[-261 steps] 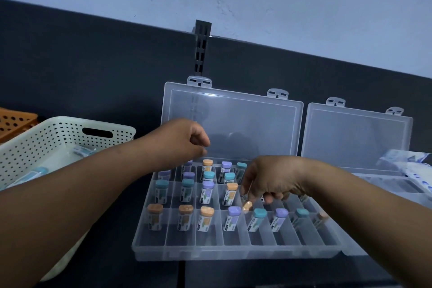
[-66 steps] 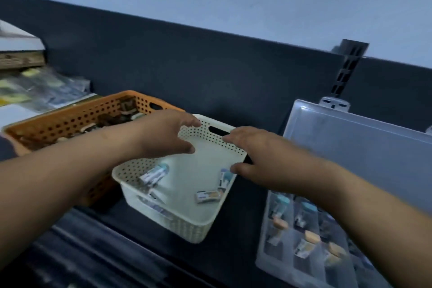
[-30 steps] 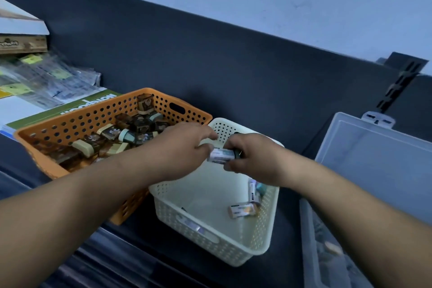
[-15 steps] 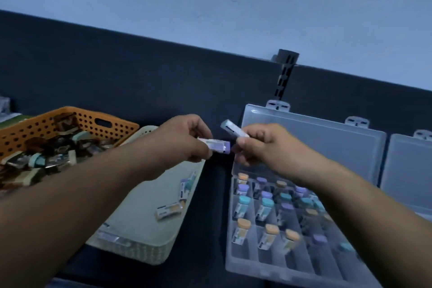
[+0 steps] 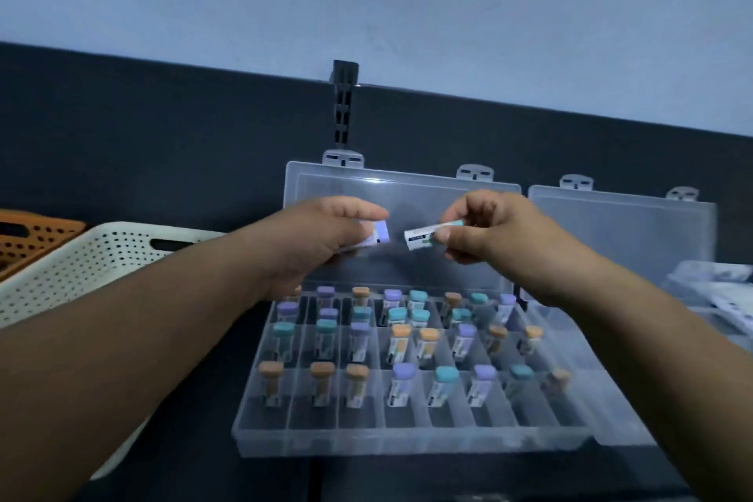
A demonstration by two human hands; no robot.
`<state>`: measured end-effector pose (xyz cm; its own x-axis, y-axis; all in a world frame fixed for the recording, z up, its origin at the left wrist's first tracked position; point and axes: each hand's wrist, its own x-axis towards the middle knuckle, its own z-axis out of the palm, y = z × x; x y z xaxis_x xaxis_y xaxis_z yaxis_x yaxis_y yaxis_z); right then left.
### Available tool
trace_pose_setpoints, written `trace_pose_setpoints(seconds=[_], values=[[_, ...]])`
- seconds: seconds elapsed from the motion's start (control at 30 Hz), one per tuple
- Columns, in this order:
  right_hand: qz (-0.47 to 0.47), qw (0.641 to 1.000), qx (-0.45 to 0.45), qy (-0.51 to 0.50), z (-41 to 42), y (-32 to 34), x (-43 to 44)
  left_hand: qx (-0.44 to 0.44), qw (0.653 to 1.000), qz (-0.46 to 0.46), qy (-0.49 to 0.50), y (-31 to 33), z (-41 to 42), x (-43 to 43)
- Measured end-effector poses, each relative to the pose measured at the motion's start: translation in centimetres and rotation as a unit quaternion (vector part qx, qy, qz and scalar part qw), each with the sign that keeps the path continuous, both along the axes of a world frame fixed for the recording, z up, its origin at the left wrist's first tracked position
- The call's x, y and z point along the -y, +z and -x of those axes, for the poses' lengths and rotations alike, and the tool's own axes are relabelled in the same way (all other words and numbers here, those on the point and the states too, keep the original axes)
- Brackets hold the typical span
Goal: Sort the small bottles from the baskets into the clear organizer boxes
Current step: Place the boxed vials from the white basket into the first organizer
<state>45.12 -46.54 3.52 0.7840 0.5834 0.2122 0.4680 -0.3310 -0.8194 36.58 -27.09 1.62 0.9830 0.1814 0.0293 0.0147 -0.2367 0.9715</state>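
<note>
My left hand [image 5: 326,234] pinches a small purple-capped bottle [image 5: 377,237] above the back of the clear organizer box [image 5: 407,438]. A second small bottle with a teal cap [image 5: 428,237] lies sideways in the grip of my right hand [image 5: 493,232], its white end pointing at the purple cap. The two bottles are a short gap apart. Below them the organizer's compartments hold several upright bottles with orange, purple and teal caps; its front row of cells is bare. The white basket [image 5: 102,257] stands at the left, its inside hidden by my left arm.
An orange basket [image 5: 32,236] peeks in at the far left behind the white one. A second clear organizer [image 5: 623,236] stands open to the right, with packets [image 5: 717,298] beyond it. Both lids lean on the dark back panel; a black bracket [image 5: 344,106] rises behind.
Both hands lifted bottles out of the white basket and carried them right, over the organizer. The view swung right with them, so the baskets now sit at the left edge.
</note>
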Motion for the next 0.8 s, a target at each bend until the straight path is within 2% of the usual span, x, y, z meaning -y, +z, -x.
trace_pose_setpoints(seconds=[0.17,0.27,0.4,0.57,0.8], values=[[0.023,0.999,0.016,-0.037,-1.5,-0.3,4.6,0.033,0.993,-0.109,0.003,0.2,-2.0,4.1],[0.05,0.997,0.018,-0.053,-2.6,-0.8,7.3,0.047,0.99,-0.129,0.012,-0.4,-3.9,6.6],[0.067,0.995,0.034,-0.07,-4.0,-1.7,9.6,0.034,0.991,-0.127,-0.033,-1.0,-6.0,9.2],[0.103,0.99,0.044,-0.087,-6.2,-3.0,11.1,0.038,0.992,-0.123,-0.002,-1.6,-8.0,11.3],[0.136,0.988,0.03,-0.069,-8.2,-4.4,11.8,0.016,0.975,-0.221,-0.013,-3.0,-10.0,12.3]])
